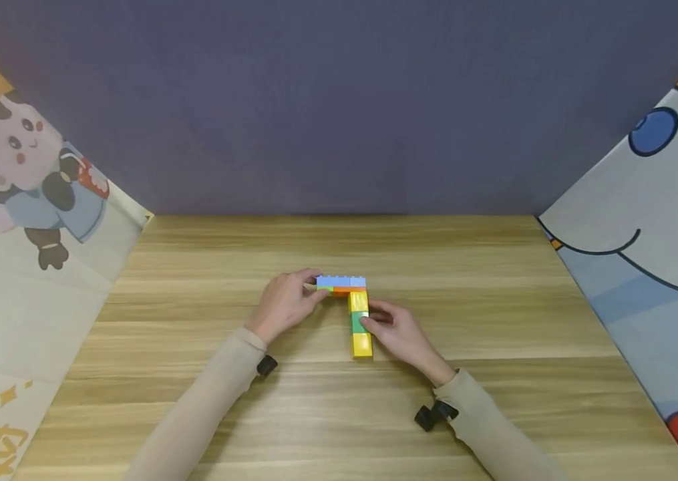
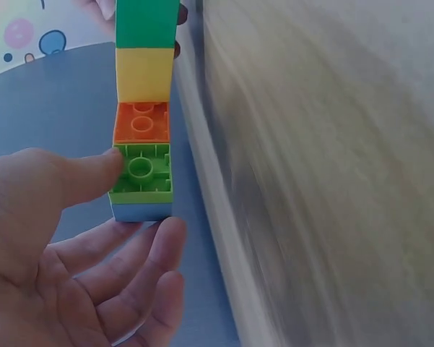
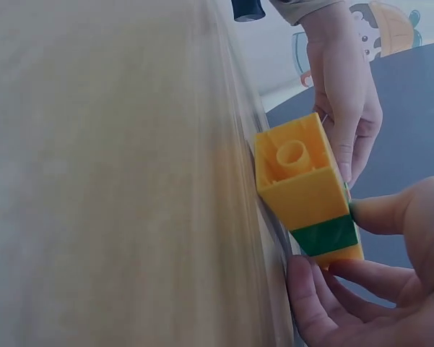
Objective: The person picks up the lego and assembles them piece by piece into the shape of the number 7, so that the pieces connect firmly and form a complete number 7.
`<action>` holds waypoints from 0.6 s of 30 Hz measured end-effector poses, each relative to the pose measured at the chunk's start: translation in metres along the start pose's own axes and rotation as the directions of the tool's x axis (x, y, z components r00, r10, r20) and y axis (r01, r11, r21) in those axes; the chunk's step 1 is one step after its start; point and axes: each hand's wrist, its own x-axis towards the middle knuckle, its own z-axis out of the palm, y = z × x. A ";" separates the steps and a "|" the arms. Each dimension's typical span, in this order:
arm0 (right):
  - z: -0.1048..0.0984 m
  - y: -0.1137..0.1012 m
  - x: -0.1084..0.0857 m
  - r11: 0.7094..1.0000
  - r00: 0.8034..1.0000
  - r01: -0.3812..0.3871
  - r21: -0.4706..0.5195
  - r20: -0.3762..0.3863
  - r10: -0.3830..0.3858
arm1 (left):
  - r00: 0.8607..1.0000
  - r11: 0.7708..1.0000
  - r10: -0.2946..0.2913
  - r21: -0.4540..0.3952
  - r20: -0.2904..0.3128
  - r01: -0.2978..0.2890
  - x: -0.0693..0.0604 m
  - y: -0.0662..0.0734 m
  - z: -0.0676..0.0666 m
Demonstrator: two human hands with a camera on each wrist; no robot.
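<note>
Joined toy building blocks form an L shape. Its column of yellow and green blocks [image 1: 361, 345] runs toward the front, and a row of blue blocks [image 1: 339, 282] tops it, extending left. Under the blue row are an orange block [image 2: 142, 123] and a lime green block [image 2: 140, 173], their hollow undersides showing in the left wrist view. My left hand [image 1: 284, 302] pinches the row's left end between thumb and fingers. From the right, my right hand [image 1: 401, 332] grips the column at its green block [image 3: 325, 235]. The lowest yellow block [image 3: 292, 155] shows its hollow underside in the right wrist view.
The wood-grain table [image 1: 194, 267] spreads around both hands. A dark panel [image 1: 339, 107] stands along its back edge. Cartoon-printed panels [image 1: 32, 200] border the sides. Small black devices [image 1: 435, 415] sit at the wrists.
</note>
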 end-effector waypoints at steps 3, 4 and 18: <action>0.001 0.001 0.005 1.000 1.000 0.009 -0.013 -0.012 -0.009 | 1.000 1.000 -0.010 0.023 0.001 0.010 0.004 0.000 0.002; 0.001 0.001 0.006 1.000 1.000 0.013 -0.014 -0.015 -0.013 | 1.000 0.999 -0.013 0.034 -0.001 0.013 0.006 0.000 0.003; 0.003 0.004 0.020 0.999 0.999 0.008 -0.038 -0.052 -0.010 | 0.999 0.997 -0.026 0.071 0.020 0.024 0.020 -0.006 0.013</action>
